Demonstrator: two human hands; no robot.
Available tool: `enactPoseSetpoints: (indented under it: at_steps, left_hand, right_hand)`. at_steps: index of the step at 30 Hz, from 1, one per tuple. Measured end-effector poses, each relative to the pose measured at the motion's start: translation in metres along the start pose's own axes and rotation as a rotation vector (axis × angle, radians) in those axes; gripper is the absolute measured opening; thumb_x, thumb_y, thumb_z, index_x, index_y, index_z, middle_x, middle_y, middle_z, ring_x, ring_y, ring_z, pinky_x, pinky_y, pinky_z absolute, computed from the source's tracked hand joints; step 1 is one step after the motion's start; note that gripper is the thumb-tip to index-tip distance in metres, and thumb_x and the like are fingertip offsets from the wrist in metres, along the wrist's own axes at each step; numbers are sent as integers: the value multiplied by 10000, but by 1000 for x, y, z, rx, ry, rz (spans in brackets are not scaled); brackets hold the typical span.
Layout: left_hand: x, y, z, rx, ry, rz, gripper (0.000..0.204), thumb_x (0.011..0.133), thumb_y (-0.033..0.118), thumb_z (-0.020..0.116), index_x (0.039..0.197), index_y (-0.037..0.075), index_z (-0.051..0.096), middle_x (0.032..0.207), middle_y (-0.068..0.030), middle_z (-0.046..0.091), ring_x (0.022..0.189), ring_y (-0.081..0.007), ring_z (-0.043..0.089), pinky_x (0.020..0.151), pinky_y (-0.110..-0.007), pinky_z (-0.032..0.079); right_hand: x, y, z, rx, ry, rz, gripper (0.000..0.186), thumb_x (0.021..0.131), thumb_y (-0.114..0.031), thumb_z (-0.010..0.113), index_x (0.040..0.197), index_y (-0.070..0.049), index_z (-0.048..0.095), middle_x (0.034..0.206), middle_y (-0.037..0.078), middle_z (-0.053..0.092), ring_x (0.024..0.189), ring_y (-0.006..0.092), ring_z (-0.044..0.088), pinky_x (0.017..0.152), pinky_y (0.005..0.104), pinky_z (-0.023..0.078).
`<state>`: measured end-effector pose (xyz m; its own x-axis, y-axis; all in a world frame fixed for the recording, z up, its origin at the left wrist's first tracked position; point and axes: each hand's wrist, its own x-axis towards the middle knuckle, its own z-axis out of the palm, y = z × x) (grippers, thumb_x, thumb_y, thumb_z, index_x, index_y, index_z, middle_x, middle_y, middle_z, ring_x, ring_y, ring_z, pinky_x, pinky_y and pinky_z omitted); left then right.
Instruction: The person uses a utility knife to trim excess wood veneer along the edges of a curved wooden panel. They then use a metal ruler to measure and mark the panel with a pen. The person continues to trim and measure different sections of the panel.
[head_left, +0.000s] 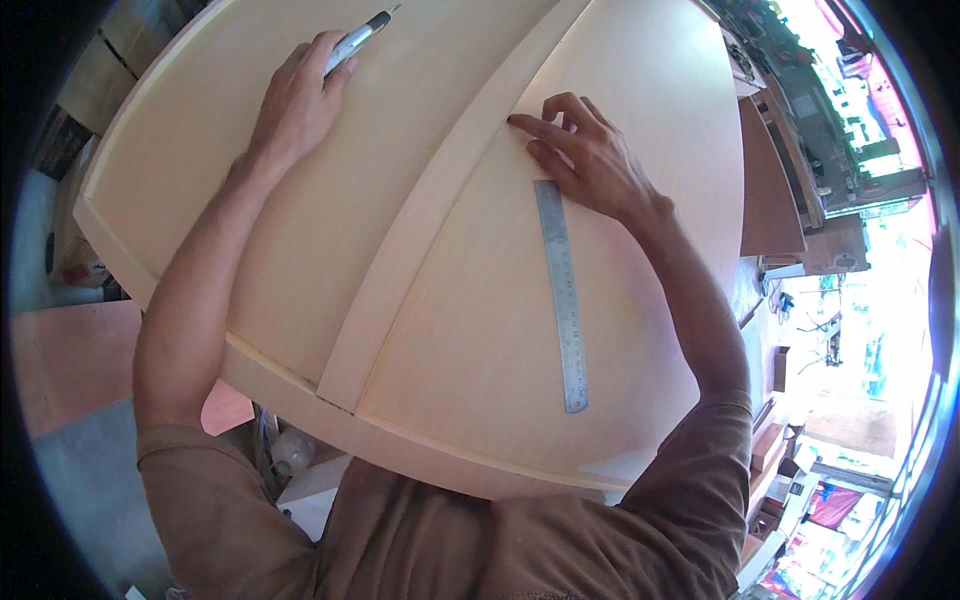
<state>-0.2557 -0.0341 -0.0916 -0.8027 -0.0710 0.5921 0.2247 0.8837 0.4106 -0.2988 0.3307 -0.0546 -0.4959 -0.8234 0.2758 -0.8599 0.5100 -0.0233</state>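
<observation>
My left hand is closed around a slim tool with a silver-blue handle, a black end and a thin metal tip. I cannot make out its exact kind. It is held over the left part of a large pale wooden panel. My right hand has its fingers apart, the index fingertip touching the edge of a raised wooden strip that crosses the panel. A dark spot shows at that fingertip. Just below the right hand a steel ruler lies flat on the panel.
A raised wooden rim runs along the panel's near edge, close to my body. To the right stand wooden boards and cluttered workshop items. Below the panel at lower left is a clear rounded container.
</observation>
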Motion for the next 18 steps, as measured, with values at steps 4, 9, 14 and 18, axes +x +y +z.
enactPoseSetpoints:
  at_steps: [4,9,14,18]
  left_hand:
    - [0,-3,3,8,34,39,279,1050,221,597,1272,53,573,1085,-187,658,974,-374,665,830,-490,517]
    - [0,-4,3,12,11,13,287,1051,221,596,1277,46,575,1100,-186,665,984,-375,669,840,-489,518]
    - [2,-4,0,-11,-1,0,308,1051,230,597,1299,48,573,1132,-183,669,1021,-375,667,859,-482,520]
    - [2,-3,-1,-21,-42,-43,323,1051,233,599,1319,53,571,1168,-184,673,1059,-384,663,888,-479,522]
  right_hand:
    - [1,6,3,33,-1,-11,330,1038,-253,590,1349,-177,666,1055,65,559,1000,237,598,904,421,553]
    - [1,7,5,192,16,13,308,1007,-189,582,1295,-137,678,989,80,556,977,263,569,921,428,508]
    - [-13,-7,4,259,59,33,266,965,-152,635,1220,-114,701,947,79,565,966,275,566,905,429,495]
    - [-22,-13,2,328,97,11,230,952,-56,649,1172,-56,716,960,90,588,943,252,581,832,384,511]
